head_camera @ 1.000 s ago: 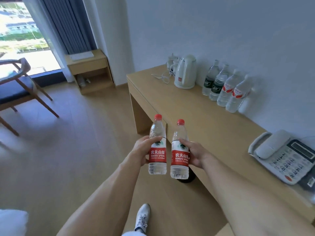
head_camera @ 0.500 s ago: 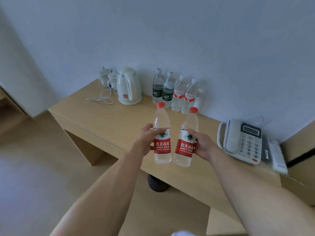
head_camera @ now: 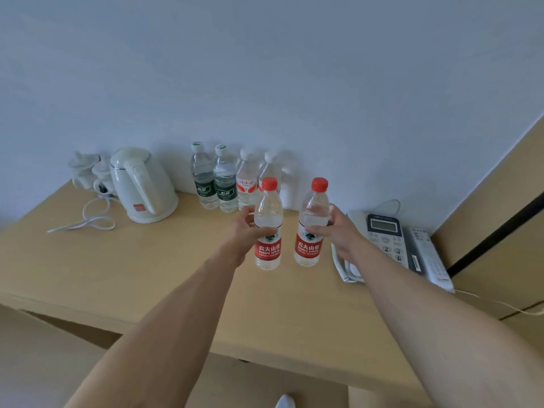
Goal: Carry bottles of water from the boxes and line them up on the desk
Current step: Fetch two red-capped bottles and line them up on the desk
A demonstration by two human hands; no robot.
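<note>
My left hand (head_camera: pixel 245 231) grips a red-capped, red-labelled water bottle (head_camera: pixel 268 248) around its upper body, upright over the wooden desk (head_camera: pixel 147 260). My right hand (head_camera: pixel 338 232) holds a matching red-capped bottle (head_camera: pixel 309 248), tilted slightly right, beside the first. Against the wall behind them stands a row of bottles: two with green labels (head_camera: pixel 213 184) and two with red-and-white labels (head_camera: pixel 246 184); the rightmost is partly hidden behind my left bottle. No boxes are in view.
A white electric kettle (head_camera: pixel 144 185) with its loose cord (head_camera: pixel 85 219) and small white cups (head_camera: pixel 85 172) stand at the desk's back left. A desk telephone (head_camera: pixel 388 240) sits at the right, next to a wooden panel (head_camera: pixel 500 216).
I have stepped closer to the desk. Both hands have carried the bottles forward over the desktop, toward the row at the wall, and my grip sits higher on each bottle.
</note>
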